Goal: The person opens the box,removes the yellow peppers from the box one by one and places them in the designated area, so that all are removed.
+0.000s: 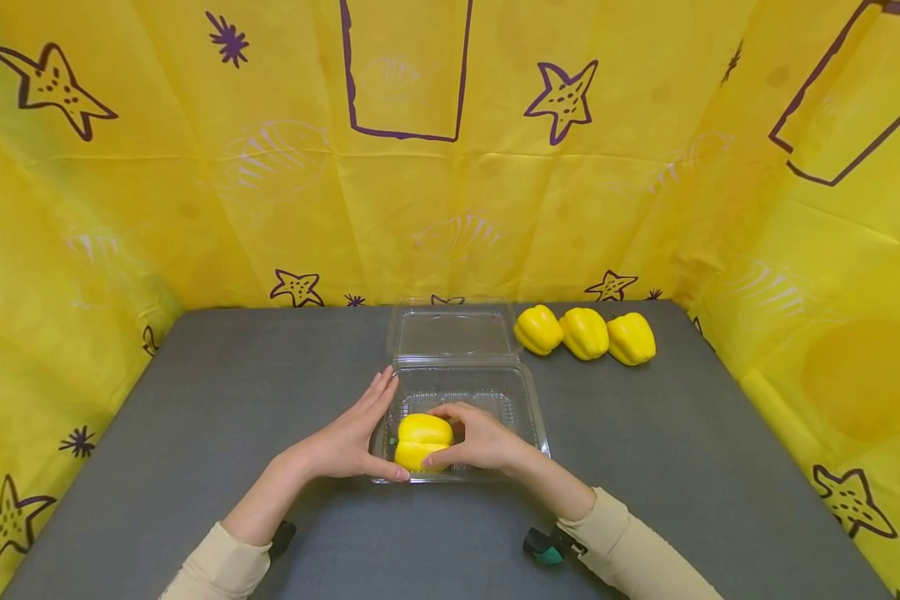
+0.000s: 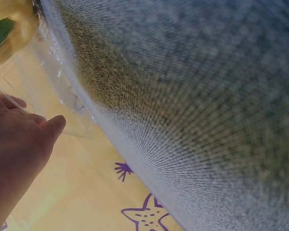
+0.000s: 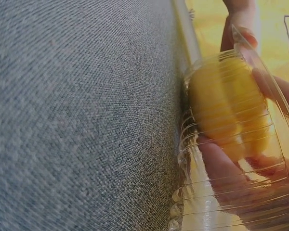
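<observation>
A clear plastic clamshell container (image 1: 487,400) lies on the table with its lid (image 1: 453,329) folded back. Inside its front left part is a yellow bell pepper (image 1: 423,429) on its side. My right hand (image 1: 480,437) grips the pepper's right end between thumb and fingers, reaching into the tray; in the right wrist view the pepper (image 3: 226,101) shows through the ribbed wall. My left hand (image 1: 352,429) spans the container's left front corner, fingers straight along the left rim and thumb at the front edge. In the left wrist view a green stem (image 2: 0,34) shows.
Three more yellow bell peppers (image 1: 585,333) lie in a row at the back right, the leftmost beside the lid. A grey cloth covers the table (image 1: 270,367). Yellow patterned curtains (image 1: 450,208) stand around its back and sides.
</observation>
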Demonstrator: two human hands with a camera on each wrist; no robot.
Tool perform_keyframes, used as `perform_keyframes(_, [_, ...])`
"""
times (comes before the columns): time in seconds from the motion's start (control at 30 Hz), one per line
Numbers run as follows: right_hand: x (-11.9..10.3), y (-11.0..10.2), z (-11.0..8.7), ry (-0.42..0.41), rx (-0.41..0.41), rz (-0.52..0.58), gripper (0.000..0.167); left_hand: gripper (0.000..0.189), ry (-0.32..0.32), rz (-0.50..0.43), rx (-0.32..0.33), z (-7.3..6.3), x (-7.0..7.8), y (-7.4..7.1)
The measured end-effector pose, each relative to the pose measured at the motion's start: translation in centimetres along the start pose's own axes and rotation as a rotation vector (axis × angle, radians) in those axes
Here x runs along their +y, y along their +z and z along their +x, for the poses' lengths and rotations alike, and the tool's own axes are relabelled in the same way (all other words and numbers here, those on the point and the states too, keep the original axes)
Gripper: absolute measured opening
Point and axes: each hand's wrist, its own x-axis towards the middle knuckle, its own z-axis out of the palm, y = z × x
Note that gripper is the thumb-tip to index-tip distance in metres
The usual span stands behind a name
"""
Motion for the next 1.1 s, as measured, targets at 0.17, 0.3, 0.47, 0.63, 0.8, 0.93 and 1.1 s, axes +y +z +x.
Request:
perform_keyframes(0.17, [0.0,0.0,0.0,0.006,0.009,0.014,0.06,0.131,-0.002,0.0,0.0,0.0,0.0,0.0])
perform_keyframes(0.3, [0.0,0.0,0.0,0.024,0.025,0.032,0.06,0.131,-0.008,0.003,-0.001,0.1,0.0,0.0])
perform_keyframes(0.47, [-0.1,-0.2,-0.1,0.043,0.046,0.075,0.061,0.131,-0.012,0.009,-0.003,0.1,0.0,0.0])
perform_keyframes(0.63, [-0.2,-0.5,-0.2,0.049,0.07,0.114,0.064,0.131,-0.006,0.007,0.0,0.1,-0.1,0.0])
perform_keyframes(0.8, [-0.2,-1.1,-0.6,0.08,0.108,0.173,0.066,0.132,-0.002,0.006,0.005,0.0,-0.1,0.1])
perform_keyframes(0.93, [-0.4,-1.8,-1.2,0.095,0.128,0.242,0.065,0.132,0.003,0.012,0.011,0.0,0.0,0.0])
perform_keyframes(1.1, [-0.6,-2.7,-2.0,0.104,0.134,0.318,0.064,0.132,0.021,0.021,0.019,0.0,0.0,0.0])
